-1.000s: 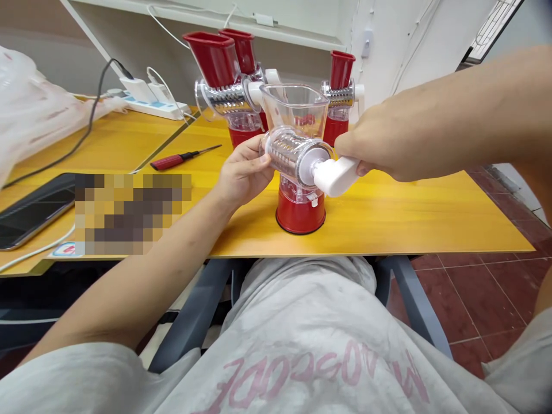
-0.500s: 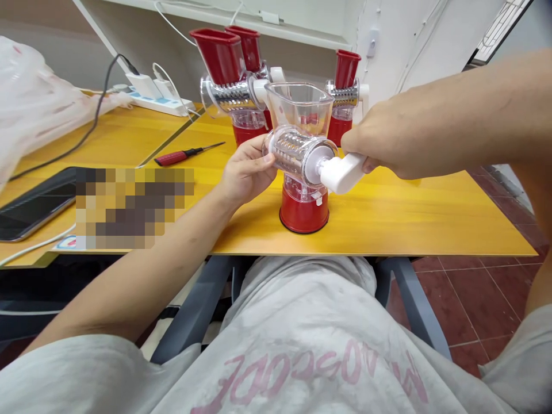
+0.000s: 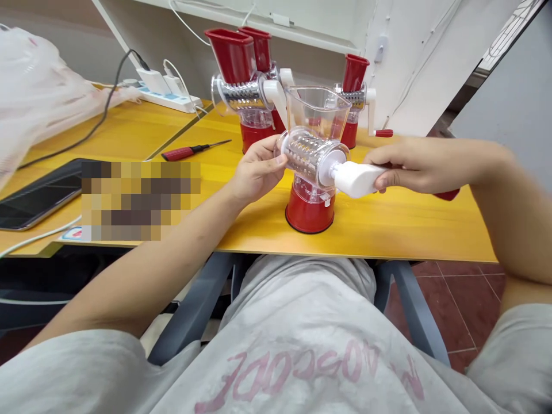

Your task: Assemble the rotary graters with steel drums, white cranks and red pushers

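A rotary drum grater (image 3: 309, 213) stands upright near the table's front edge, with a red base and a clear hopper (image 3: 319, 118) on top. Inside its clear housing lies a metal grating drum (image 3: 304, 152). My left hand (image 3: 261, 169) is closed around the housing's left end, thumb at the front. On the right side, a white crank handle (image 3: 357, 178) sticks out to the right. My right hand (image 3: 418, 164) grips this crank by its outer part, and a red knob (image 3: 448, 194) shows below the hand. No food is visible in the hopper.
Behind stand several similar graters with red hoppers (image 3: 235, 54), one with its crank (image 3: 371, 112) hanging down. To the left lie a red-handled screwdriver (image 3: 183, 153), a phone (image 3: 47, 192), a power strip (image 3: 170, 99), cables and a plastic bag (image 3: 38, 86). A pixelated patch hides something there.
My right hand has swung down and outward with the crank, which now points rightward. My left hand keeps its hold on the housing. The view has shifted slightly.
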Demonstrator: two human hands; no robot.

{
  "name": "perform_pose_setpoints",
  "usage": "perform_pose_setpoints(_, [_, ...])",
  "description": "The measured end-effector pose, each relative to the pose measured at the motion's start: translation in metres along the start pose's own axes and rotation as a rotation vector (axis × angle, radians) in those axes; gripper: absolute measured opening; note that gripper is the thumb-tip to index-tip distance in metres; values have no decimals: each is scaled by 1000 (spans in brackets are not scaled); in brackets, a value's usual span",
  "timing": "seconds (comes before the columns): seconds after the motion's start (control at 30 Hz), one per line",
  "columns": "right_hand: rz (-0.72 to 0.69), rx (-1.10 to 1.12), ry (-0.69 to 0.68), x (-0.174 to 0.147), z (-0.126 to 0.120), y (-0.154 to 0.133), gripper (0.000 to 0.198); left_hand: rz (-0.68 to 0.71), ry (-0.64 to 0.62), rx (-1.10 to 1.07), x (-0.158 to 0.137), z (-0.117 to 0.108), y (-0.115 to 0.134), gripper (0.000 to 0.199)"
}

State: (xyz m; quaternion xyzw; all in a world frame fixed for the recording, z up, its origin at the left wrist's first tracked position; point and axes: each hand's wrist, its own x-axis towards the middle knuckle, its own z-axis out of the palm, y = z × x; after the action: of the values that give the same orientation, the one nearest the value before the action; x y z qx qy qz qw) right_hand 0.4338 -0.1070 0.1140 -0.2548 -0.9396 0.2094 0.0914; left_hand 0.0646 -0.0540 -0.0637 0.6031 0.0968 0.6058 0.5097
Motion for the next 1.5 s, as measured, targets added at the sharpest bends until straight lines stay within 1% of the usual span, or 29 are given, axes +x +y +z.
perform_pose_setpoints(0.07, [-37, 136, -101, -2, 13, 2, 34, 13, -9, 14, -1, 1, -1, 59])
perform_pose_setpoints(0.1, [-41, 251, -108, -4, 24, 6, 38, 24, -9, 23, -1, 1, -2, 58])
perform_pose_setpoints(0.17, [-59, 495, -46, -7, 53, 19, 46, 51, -9, 41, -1, 3, -5, 56])
perform_pose_setpoints(0.23, [-82, 738, 26, -9, 88, 35, 50, 72, -7, 59, -1, 4, -9, 56])
perform_pose_setpoints(0.3, [-122, 927, 85, -6, 120, 48, 52, 89, 1, 71, -1, 3, -13, 56])
perform_pose_setpoints(0.37, [-138, 1055, 122, 0, 141, 58, 55, 100, 14, 86, 0, 1, -17, 55])
perform_pose_setpoints(0.4, [-130, 1101, 137, 4, 146, 61, 57, 107, 19, 95, 1, 0, -19, 54])
perform_pose_setpoints(0.47, [-98, 1165, 161, 14, 145, 67, 62, 127, 29, 120, 3, -5, -22, 53])
perform_pose_setpoints(0.53, [-60, 1198, 175, 23, 136, 73, 68, 166, 52, 157, 5, -12, -26, 55])
perform_pose_setpoints(0.6, [-6, 1206, 191, 33, 125, 78, 68, 214, 93, 208, 7, -19, -31, 56])
perform_pose_setpoints(0.67, [76, 1214, 221, 42, 118, 80, 63, 255, 150, 263, 8, -25, -36, 56])
perform_pose_setpoints(0.73, [147, 1240, 253, 51, 117, 80, 60, 281, 195, 309, 8, -29, -41, 57])
perform_pose_setpoints(0.83, [170, 1302, 264, 58, 121, 77, 64, 292, 212, 347, 8, -31, -45, 58])
perform_pose_setpoints(0.93, [154, 1331, 266, 57, 127, 77, 68, 289, 193, 348, 8, -31, -45, 59])
perform_pose_setpoints(1.0, [142, 1309, 288, 52, 131, 78, 68, 289, 186, 336, 8, -31, -45, 59])
perform_pose_setpoints(1.1, [62, 1256, 296, 46, 137, 85, 69, 290, 172, 308, 7, -29, -43, 58])
perform_pose_setpoints(1.2, [-90, 1264, 230, 47, 144, 92, 71, 288, 169, 263, 5, -25, -42, 60])
perform_pose_setpoints(1.3, [-193, 1305, 168, 51, 150, 97, 63, 266, 211, 217, 4, -20, -40, 61])
perform_pose_setpoints(1.37, [-217, 1325, 139, 53, 152, 97, 58, 245, 226, 201, 4, -18, -39, 62])
perform_pose_setpoints(1.5, [-212, 1361, 85, 52, 152, 93, 55, 228, 204, 191, 5, -17, -37, 63])
